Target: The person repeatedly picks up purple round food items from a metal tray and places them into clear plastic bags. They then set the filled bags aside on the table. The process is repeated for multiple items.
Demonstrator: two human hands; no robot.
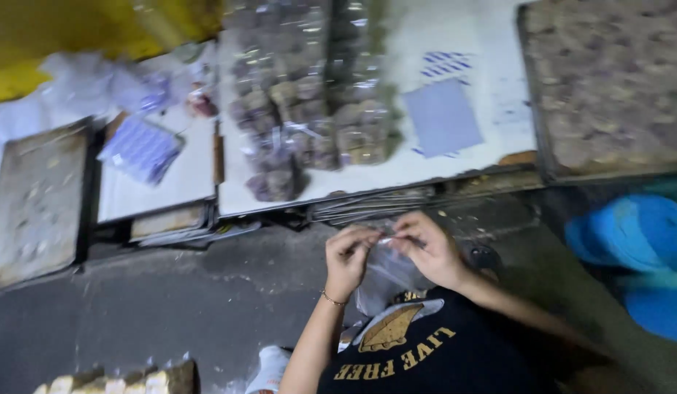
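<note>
My left hand (348,257) and my right hand (428,251) are raised together in front of my chest, both pinching the top edge of a clear plastic bag (386,276) that hangs down between them. A thin bracelet circles my left wrist. The frame is blurred, so I cannot tell what the bag holds.
Several clear packets of brownish pieces (309,109) are piled on a white board (455,157). A metal tray (35,204) lies at left, a tray of brown pieces (608,87) at right. A packet of purple-striped bags (140,149) lies nearby. Blue plastic (637,241) sits far right.
</note>
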